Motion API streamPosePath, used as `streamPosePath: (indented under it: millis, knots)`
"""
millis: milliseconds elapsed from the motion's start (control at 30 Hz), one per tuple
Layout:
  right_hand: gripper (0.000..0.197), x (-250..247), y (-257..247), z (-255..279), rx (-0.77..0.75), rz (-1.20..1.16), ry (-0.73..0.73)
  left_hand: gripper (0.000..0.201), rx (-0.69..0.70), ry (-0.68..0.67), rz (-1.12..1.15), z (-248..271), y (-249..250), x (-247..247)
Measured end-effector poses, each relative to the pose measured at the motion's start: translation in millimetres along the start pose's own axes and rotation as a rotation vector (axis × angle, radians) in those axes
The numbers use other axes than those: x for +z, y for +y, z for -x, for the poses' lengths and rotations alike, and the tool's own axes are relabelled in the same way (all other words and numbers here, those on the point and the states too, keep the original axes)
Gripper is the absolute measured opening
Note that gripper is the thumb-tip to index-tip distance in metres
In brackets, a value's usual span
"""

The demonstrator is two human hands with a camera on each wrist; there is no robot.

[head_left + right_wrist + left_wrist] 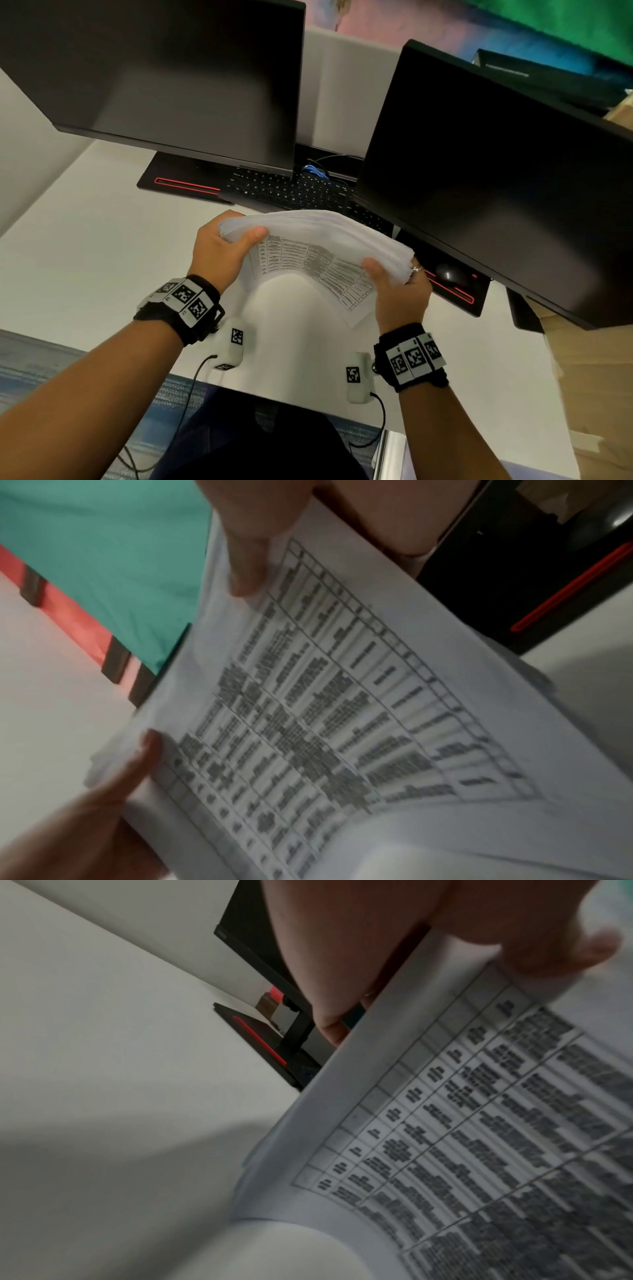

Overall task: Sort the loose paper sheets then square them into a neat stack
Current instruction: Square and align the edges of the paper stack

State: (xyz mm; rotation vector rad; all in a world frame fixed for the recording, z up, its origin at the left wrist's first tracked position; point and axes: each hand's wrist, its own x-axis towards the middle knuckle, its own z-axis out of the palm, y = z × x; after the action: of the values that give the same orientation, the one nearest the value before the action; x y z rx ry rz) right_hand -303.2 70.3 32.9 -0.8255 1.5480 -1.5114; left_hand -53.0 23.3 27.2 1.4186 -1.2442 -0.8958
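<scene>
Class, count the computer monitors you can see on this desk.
2: the left monitor stands at the desk's far left, the right monitor at the far right, behind the held paper stack.

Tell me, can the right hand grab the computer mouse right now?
Probably not yet. The mouse sits close, just beyond the right hand, with nothing between them, but that hand and the left hand both grip the paper stack.

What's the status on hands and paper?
Left hand and right hand grip paper stack ends. Stack bowed, held above desk. Nothing blocking.
</scene>
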Motion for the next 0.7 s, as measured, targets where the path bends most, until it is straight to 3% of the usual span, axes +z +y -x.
streamPosePath:
  millis: [100,233,433,700]
  knots:
    - [0.029,-8.7,-6.1,3.4,-0.083,0.036,0.002,0.021,0.043,-0.048,0.032,7.4,7.4,-15.5]
    - [0.041,-18.3,2.2,13.3,-0.054,0.036,-0.064,0.042,-0.027,-0.167,0.111,26.0,-1.0,-31.5]
    - [0.013,-3.9,-6.4,16.6,-0.088,-0.042,0.023,0.021,0.018,-0.024,0.137,32.5,4.6,-23.9]
    - [0.025,-4.4,-3.8,16.2,-0.111,0.010,0.046,0.014,0.055,0.114,0.058,32.4,4.7,-19.1]
